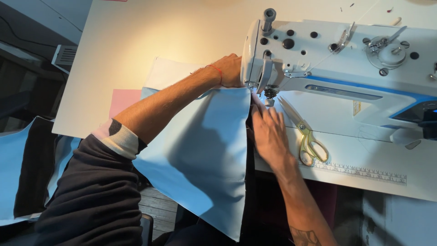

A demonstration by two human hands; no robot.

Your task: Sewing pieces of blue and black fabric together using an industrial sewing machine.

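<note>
- The sewing machine [337,59] fills the worktop's [173,32] far right part; its head overhangs the needle area, leaving only a low gap beneath.
- The left hand [230,70] lies against the head's left side, and the right hand [269,132] lies just before the needle, so that gap is crowded.
- Gold-handled scissors [305,136] lie on the machine bed right of the right hand, blocking a straight slide that way.
- Light blue fabric [205,150] drapes over the near edge.
- A pink sheet [123,100] lies flat near the left edge.
- The far left area is bare and open to pass.
</note>
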